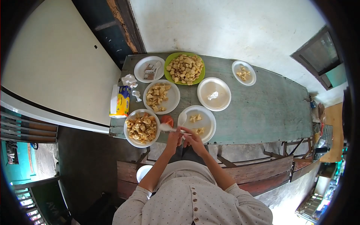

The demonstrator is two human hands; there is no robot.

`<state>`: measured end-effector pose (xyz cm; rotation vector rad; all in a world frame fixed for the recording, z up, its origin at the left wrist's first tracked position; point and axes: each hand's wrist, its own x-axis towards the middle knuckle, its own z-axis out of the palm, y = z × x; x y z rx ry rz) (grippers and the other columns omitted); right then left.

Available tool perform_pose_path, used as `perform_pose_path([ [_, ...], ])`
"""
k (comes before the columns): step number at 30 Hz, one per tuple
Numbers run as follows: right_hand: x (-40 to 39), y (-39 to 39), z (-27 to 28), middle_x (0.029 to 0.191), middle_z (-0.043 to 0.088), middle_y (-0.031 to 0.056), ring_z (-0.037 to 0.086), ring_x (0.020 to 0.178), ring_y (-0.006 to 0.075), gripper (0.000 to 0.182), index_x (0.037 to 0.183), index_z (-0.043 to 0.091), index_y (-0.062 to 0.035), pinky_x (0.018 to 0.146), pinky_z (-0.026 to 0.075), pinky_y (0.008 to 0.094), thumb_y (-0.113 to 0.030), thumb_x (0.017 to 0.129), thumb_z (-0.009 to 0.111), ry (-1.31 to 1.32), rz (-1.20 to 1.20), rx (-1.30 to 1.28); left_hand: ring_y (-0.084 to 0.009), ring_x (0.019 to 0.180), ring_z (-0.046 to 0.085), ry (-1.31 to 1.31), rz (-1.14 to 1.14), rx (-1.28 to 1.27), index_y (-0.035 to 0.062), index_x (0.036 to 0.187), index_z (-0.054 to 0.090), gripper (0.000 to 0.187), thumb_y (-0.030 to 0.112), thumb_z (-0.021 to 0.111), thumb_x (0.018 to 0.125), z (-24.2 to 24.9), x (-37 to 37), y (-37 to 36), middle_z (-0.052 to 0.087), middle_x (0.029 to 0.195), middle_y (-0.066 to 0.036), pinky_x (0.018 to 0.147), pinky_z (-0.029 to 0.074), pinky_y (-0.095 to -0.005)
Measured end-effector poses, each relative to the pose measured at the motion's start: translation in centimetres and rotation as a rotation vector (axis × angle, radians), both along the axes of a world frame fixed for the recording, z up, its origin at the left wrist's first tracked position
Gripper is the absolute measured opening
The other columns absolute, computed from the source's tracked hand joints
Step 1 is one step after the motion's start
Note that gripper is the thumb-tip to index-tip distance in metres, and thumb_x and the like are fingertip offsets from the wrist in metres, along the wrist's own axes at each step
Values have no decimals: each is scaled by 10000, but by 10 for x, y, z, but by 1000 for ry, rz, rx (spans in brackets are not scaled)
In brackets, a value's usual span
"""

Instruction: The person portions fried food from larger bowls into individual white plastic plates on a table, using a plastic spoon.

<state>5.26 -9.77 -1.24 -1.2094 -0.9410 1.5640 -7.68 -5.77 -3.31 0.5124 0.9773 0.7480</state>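
Observation:
My left hand point(173, 141) and my right hand point(194, 141) meet at the front edge of the table, fingers closed together. Between them runs a white spoon point(167, 128), its head blurred and pointing left past a red-orange thing point(167, 120). Another white spoon point(182, 118) has its head over the left side of a white plate point(209, 122), with its handle leading down to my fingers. Two small groups of folded, pale yellow pieces point(195, 118) lie on that plate. Left of my hands stands a white bowl point(126, 138) heaped with brownish, sauce-coated pieces point(141, 128).
Farther back are a plate of pale folded pieces point(157, 94), a green plate of small chunks point(185, 69), a plate with banknotes point(150, 71) and a plate holding crumpled tissue point(213, 95). A tissue pack point(122, 101) stands left; a small plate point(243, 73) sits far right. A bench point(258, 170) runs below.

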Motion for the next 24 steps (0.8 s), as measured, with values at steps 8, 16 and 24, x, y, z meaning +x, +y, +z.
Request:
perform_pose_path([
  [8,73,-24,-86,835,589,77,520,559,108,435,1197,436,-39,570,429,233,-231,829,567,-949,-719,144,-15,379,274,110,55,95,76,833,518,240,298,456,901,-20,6,11,366,559,55,334,209,-174],
  [16,116,-45,-106,679,598,92,579,448,146,272,966,541,38,391,451,241,-125,761,613,-507,-535,-280,-22,378,278,198,-70,73,72,835,531,227,278,460,897,-28,25,24,351,535,61,336,218,-181],
  [24,190,-95,-110,643,609,123,572,435,153,313,986,526,70,363,468,258,-84,732,623,-449,-798,-411,-29,395,311,188,-198,43,72,843,542,260,316,464,889,-27,65,48,381,562,51,338,237,-194],
])
